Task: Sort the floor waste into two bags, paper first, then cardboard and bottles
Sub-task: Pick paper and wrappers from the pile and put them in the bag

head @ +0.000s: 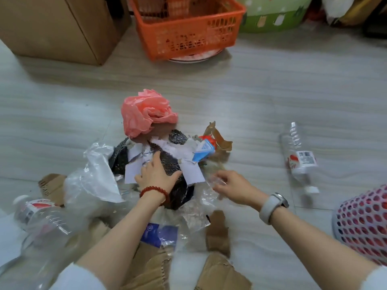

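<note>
Heap of waste in the middle of the floor: white paper scraps strewn flat over a dark glittery bag, with no shared direction. Left hand, red bead bracelet at the wrist, pressed flat on scraps and bag, fingers spread, gripping nothing that can be seen. Right hand, watch on the wrist, just beside the heap, fingers pinched on crinkled clear plastic. Crumpled pink bag at the heap's far edge. Torn cardboard toward the near side. Clear bottle lying well apart on the right, long axis running away from the camera, cap nearest. Second bottle near left, lying slantwise. Farther off, an orange basket and a large carton.
</note>
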The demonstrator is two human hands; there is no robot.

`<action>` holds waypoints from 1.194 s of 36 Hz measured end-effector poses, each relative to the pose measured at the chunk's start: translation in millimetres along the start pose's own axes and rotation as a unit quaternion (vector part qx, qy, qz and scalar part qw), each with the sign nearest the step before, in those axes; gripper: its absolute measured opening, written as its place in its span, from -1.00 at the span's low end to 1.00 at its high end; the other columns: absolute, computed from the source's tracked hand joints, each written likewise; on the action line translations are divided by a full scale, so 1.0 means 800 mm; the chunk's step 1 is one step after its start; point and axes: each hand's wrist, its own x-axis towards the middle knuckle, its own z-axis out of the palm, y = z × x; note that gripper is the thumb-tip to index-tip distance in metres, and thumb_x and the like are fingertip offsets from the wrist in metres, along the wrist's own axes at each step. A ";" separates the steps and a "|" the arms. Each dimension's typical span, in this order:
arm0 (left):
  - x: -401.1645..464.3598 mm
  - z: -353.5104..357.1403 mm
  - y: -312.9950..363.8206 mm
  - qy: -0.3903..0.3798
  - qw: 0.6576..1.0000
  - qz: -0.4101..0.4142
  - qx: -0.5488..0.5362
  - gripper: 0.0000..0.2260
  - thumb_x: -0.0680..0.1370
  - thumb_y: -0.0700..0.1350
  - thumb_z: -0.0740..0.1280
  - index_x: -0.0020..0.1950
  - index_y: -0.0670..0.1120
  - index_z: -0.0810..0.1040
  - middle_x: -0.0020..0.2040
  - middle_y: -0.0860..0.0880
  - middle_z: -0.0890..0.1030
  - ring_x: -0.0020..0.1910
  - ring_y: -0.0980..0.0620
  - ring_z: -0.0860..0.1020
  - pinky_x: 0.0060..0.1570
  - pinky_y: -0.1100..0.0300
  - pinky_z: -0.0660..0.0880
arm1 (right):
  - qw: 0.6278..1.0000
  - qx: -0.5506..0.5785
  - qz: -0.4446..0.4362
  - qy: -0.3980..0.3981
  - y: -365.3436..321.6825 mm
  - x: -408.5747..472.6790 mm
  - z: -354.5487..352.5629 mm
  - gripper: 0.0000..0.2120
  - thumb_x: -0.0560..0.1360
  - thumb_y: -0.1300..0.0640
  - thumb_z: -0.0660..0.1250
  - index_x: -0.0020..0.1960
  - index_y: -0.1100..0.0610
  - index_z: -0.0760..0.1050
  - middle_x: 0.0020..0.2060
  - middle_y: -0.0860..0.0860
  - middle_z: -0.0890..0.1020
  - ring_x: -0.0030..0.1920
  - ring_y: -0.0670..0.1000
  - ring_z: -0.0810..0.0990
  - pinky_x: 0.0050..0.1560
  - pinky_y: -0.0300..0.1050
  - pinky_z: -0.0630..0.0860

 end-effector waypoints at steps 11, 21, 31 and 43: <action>-0.020 -0.003 0.052 -0.190 0.777 -0.202 -0.565 -0.52 0.50 0.03 0.35 0.33 -0.15 0.32 0.13 -0.19 0.50 -0.14 0.02 0.50 -0.22 0.15 0.45 | 0.960 -0.239 -0.071 0.129 0.019 -0.072 -0.072 -0.71 0.57 0.11 0.15 0.27 -0.02 0.42 0.08 -0.02 0.53 0.08 0.08 0.53 -0.04 -0.07 0.42; -0.050 -0.038 0.079 0.034 0.938 0.007 -0.346 -0.77 0.58 -0.28 0.16 0.18 -0.22 0.51 0.03 -0.16 0.55 -0.07 -0.02 0.44 -0.11 0.24 0.31 | 0.958 -0.142 0.065 0.241 0.055 -0.110 -0.127 -0.68 0.55 0.17 0.12 0.28 0.01 0.38 0.09 0.08 0.59 0.16 0.20 0.47 0.03 0.00 0.42; -0.078 -0.050 0.135 -0.054 0.934 0.131 -0.327 -0.60 0.47 -0.54 0.09 -0.07 -0.15 0.60 -0.09 -0.19 0.55 -0.28 -0.10 0.50 -0.57 0.37 0.41 | 0.954 0.018 0.007 0.300 0.054 -0.135 -0.155 -0.48 0.42 0.37 0.08 0.22 -0.08 0.48 -0.13 -0.05 0.64 -0.03 0.19 0.62 0.11 0.08 0.50; -0.107 -0.070 0.161 -0.255 0.902 0.085 -0.337 -0.65 0.26 -0.16 0.31 0.03 -0.19 0.50 -0.03 -0.11 0.52 -0.06 -0.01 0.48 0.00 0.08 0.45 | 0.928 0.048 -0.003 0.370 0.064 -0.160 -0.174 -0.46 0.38 0.41 0.13 0.21 -0.01 0.55 0.07 0.12 0.65 0.06 0.20 0.61 0.10 0.10 0.51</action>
